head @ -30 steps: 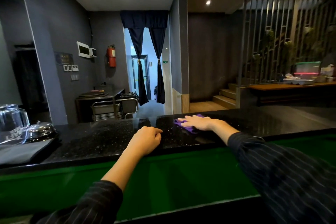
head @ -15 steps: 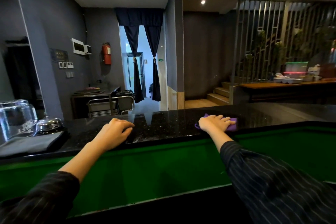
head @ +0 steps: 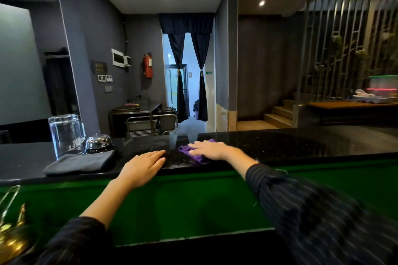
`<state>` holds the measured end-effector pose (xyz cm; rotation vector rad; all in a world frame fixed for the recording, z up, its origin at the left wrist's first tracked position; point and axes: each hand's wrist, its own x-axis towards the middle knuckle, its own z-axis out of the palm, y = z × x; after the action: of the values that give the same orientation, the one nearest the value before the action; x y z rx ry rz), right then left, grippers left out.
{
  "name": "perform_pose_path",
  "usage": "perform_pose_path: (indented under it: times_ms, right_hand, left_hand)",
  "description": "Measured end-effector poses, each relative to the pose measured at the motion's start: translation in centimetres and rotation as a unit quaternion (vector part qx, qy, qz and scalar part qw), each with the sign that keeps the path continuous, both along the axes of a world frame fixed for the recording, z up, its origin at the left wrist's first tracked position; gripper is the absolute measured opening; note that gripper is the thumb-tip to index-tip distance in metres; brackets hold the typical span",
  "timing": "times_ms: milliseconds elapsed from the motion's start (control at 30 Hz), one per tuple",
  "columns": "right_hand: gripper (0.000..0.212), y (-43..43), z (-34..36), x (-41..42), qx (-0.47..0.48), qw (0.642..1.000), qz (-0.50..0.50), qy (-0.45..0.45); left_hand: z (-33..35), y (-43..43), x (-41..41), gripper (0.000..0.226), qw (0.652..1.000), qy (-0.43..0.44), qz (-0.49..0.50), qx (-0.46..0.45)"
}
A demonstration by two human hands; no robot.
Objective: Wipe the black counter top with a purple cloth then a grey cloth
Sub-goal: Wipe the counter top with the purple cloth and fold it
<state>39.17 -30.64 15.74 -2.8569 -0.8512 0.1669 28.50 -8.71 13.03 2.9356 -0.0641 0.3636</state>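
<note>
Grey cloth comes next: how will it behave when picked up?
Lying flat and folded, the grey cloth is probably soft and light, likely unfolding if lifted by one edge. The glass stands close behind; dragging might nudge it.

**Dark pinstriped sleeves, bare hands**

Both arms wear long sleeves of the same dark, near-black cloth, ruled with thin pale pinstripes that run along the arm. The left sleeve (head: 71, 241) fills the lower left of the frame. Its edge ends partway up the forearm, leaving the rest of the forearm and the left hand (head: 143, 166) uncovered. The right sleeve (head: 312, 211) takes up the lower right of the frame. It is loose and creased, and its stripes are sharp near the cuff but smeared by blur toward the frame's edge. Its cuff ends closer to the wrist, right of centre. The right hand (head: 210, 149) is bare as well.
</note>
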Motion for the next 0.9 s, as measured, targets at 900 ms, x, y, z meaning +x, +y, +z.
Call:
perform_pose_path:
  times_ms: [900]
  right_hand:
    - [0.058, 8.9, -0.2, -4.3, 0.003, 0.995, 0.096, 0.012]
  left_hand:
    - [-3.1, -0.8, -3.0, 0.059, 0.990, -0.126, 0.061, -0.004]
